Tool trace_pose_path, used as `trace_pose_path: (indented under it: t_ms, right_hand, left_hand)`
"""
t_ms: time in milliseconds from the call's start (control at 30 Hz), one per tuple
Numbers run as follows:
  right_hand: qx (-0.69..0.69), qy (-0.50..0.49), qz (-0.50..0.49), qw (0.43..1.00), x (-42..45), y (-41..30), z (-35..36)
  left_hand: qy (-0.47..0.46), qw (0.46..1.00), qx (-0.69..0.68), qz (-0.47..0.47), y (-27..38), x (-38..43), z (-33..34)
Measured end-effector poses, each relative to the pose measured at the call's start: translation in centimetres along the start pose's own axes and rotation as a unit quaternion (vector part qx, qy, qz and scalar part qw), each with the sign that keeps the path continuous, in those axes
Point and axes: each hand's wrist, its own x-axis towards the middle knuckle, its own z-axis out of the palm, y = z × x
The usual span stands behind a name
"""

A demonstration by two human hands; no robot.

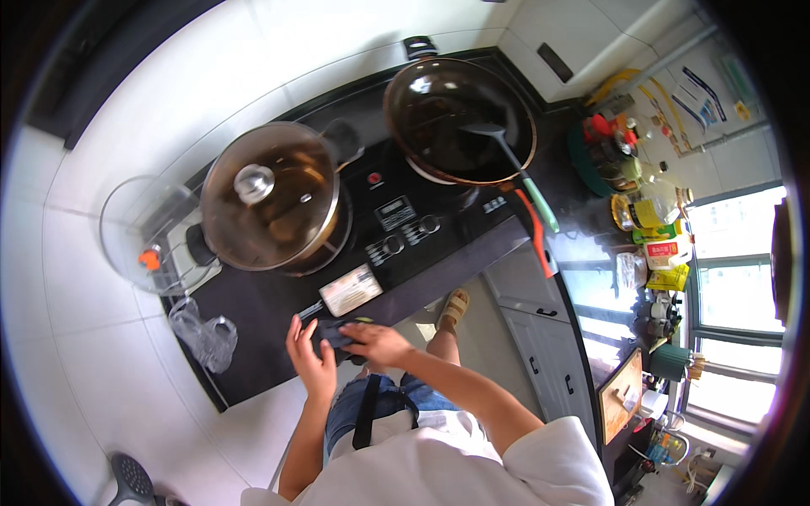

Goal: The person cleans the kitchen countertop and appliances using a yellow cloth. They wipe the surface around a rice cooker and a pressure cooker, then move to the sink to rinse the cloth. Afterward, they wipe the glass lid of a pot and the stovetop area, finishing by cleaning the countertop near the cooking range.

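At the counter's front edge, my right hand (378, 345) has its fingers over a small dark, soft-looking item (332, 333), perhaps a cloth. My left hand (314, 367) is at the item's left end, with fingers raised and apart. Whether its thumb grips the item is unclear. Just beyond my hands, a pale card with print (351, 290) lies by the front of the black cooktop (395, 212). On the left burner stands a pot with a glass lid (272, 202). A dark wok (443, 114) sits on the right burner, with a green-handled spatula (538, 199) resting in it.
A clear plastic bag (205, 335) lies on the left counter, near a glass lid (123, 231) leaning by the wall. The wok's orange-red handle (535, 231) juts over the front edge. Bottles (655, 202), a cutting board (620, 395) and a green utensil holder (671, 362) line the right counter.
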Motion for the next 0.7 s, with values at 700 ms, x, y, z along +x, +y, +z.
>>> trace_pose_path:
  t_ms: [700]
  right_hand:
    - [0.150, 0.285, 0.381, 0.867, -16.4, 26.1, -34.8]
  left_hand:
    - [-0.127, 0.957, 0.017, -0.260, 15.4, -3.8, 20.6]
